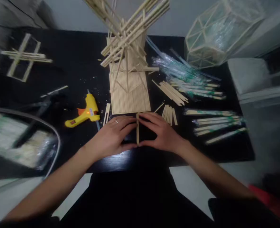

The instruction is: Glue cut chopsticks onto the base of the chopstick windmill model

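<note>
Both hands meet around a short bundle of wooden sticks (137, 129), set upright in the view near the table's front edge. From the left side, my left hand (117, 133) grips it with thumb at the near end and fingers at the far end. My right hand (160, 131) presses on it the same way from the right. Just beyond them lies a flat panel of sticks (130, 98) laid side by side, part of a windmill-like stick model (127, 60) with crossed blades. A yellow glue gun (89, 110) rests left of my left hand.
Loose sticks (169, 114) and a longer pile (171, 91) lie to the right, near wrapped chopsticks (220, 125). A stick frame (24, 58) is at the back left. A bin with wrappers (23, 139) stands at left, a geometric stick lantern (220, 34) at back right.
</note>
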`<state>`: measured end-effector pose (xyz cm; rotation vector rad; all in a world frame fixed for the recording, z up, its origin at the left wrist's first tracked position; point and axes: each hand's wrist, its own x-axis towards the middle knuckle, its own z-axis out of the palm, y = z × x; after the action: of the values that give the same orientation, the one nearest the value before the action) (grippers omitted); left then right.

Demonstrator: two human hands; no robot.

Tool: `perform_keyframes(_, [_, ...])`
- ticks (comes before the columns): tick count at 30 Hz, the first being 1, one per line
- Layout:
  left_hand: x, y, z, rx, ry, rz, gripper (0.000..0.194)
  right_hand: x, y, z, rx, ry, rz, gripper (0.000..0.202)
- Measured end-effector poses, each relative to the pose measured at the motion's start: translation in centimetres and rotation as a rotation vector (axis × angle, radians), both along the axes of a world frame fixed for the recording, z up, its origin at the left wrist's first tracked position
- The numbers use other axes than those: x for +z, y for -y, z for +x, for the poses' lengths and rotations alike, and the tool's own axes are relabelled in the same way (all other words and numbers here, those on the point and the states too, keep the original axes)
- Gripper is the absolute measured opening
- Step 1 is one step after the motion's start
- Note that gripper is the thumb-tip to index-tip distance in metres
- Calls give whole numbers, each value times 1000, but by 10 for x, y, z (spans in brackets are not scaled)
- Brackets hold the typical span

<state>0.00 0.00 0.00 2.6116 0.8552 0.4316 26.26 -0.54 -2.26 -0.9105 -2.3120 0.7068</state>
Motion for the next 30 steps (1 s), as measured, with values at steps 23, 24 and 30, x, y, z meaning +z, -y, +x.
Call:
perform_keyframes(23, [-4, 3, 4, 52, 27, 3, 59, -5, -2, 3, 10, -1, -1, 87])
perform_keyframes(24, [-3, 3, 4, 55, 31, 3, 59, -5, -2, 3, 11, -1, 0, 86])
perform_keyframes(30, [-4, 3, 3, 52, 18, 7, 59, -1, -1, 5, 19, 17, -38, 87])
